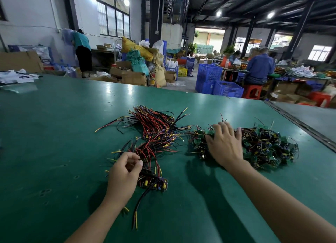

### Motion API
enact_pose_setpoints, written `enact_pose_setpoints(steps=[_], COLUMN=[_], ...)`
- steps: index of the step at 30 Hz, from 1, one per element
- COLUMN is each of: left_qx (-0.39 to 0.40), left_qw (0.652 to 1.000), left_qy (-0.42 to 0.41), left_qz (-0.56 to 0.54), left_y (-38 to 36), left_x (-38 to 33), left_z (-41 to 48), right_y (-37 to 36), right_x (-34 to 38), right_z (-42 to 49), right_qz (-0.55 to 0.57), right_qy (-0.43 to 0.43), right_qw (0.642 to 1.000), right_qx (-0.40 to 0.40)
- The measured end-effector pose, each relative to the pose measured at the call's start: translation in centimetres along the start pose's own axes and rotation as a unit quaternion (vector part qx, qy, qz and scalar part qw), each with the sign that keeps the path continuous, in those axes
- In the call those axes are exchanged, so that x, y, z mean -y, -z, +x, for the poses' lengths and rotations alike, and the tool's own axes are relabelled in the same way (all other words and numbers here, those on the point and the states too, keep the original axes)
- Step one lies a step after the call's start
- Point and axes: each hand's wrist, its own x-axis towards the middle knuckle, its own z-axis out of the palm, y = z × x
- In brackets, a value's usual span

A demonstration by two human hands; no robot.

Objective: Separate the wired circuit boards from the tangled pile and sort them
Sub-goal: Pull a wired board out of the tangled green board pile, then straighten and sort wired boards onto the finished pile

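With your right hand spread flat on the tangled pile at right, tease out just 1 board by its wires, slowly, while your left hand, fingers curled round the near bundle, holds that down.

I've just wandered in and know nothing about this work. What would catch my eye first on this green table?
A sprawling tangle of red, black and yellow wires fills the middle of the green table, with a dark heap of small green circuit boards to its right. The right hand lies spread on that heap, while the left hand curls at a smaller wired bundle nearer the person.
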Motion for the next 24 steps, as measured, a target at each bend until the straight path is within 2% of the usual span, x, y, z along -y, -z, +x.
enact_pose_setpoints(steps=[3, 4, 7, 10, 13, 16, 19, 21, 24], left_qx=[0.017, 0.030, 0.056, 0.060, 0.069, 0.065, 0.058, 0.061, 0.063], left_qw=[0.994, 0.990, 0.980, 0.982, 0.987, 0.994, 0.995, 0.994, 0.995], left_qy=[-0.039, -0.047, -0.062, -0.047, -0.011, 0.033, 0.075, 0.088, 0.081], left_qz=[0.103, 0.130, 0.179, 0.174, 0.143, 0.083, 0.006, -0.023, -0.020], left_y=[0.2, 0.2, 0.2, 0.2, 0.0, 0.0, -0.1, -0.2, -0.1], left_x=[0.1, 0.1, 0.3, 0.5, 0.8, 1.0, 1.1, 0.8, 0.5], left_z=[-0.1, -0.2, -0.2, -0.1, 0.0, 0.1, 0.3, 0.1, 0.1], right_y=[-0.3, -0.4, -1.1, -1.4, -2.0, -2.5, -2.4, -1.9, -1.4], right_x=[3.5, 4.8, 8.1, 10.2, 11.4, 11.2, 10.8, 10.7, 10.4], right_z=[-2.8, -3.9, -6.5, -8.6, -10.7, -11.2, -11.1, -11.1, -11.2], right_qz=[0.054, 0.085, 0.170, 0.239, 0.199, 0.187, 0.247, 0.315, 0.447], right_qy=[0.093, 0.110, 0.096, 0.050, 0.080, 0.080, 0.052, 0.021, -0.060], right_qw=[0.992, 0.989, 0.979, 0.957, 0.948, 0.954, 0.953, 0.935, 0.880], right_qx=[-0.058, -0.053, 0.052, 0.155, 0.237, 0.222, 0.171, 0.159, 0.149])
